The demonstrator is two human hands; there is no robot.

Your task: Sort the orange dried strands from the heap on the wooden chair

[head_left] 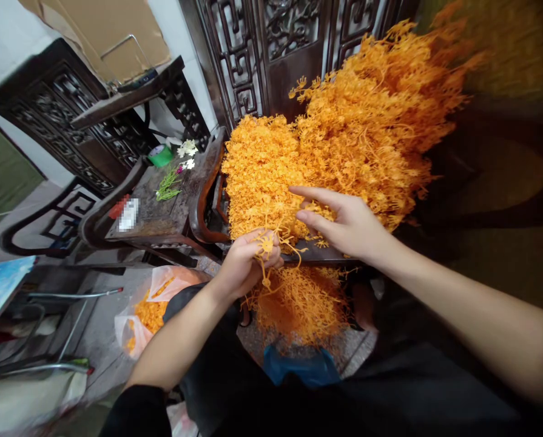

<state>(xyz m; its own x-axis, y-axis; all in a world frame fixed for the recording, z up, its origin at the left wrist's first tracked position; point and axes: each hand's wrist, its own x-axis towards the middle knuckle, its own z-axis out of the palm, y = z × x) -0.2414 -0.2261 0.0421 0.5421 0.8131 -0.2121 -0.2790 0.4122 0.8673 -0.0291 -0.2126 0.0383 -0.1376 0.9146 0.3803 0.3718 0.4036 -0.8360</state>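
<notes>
Head view: the left hand (248, 258) is closed around one orange sprig (267, 247) just below the large orange pile (335, 139); the right hand (344, 221), fingers spread and empty, touches the pile's lower edge. Most of the pile appears unworked, with a smaller heap (301, 303) beneath it and a part-filled bag (150, 312) lower left.

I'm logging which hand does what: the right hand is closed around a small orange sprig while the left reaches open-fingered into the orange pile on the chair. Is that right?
The hands are swapped. In the head view the left hand is closed around the small orange sprig, while the right hand reaches open-fingered into the orange pile on the chair.
</notes>
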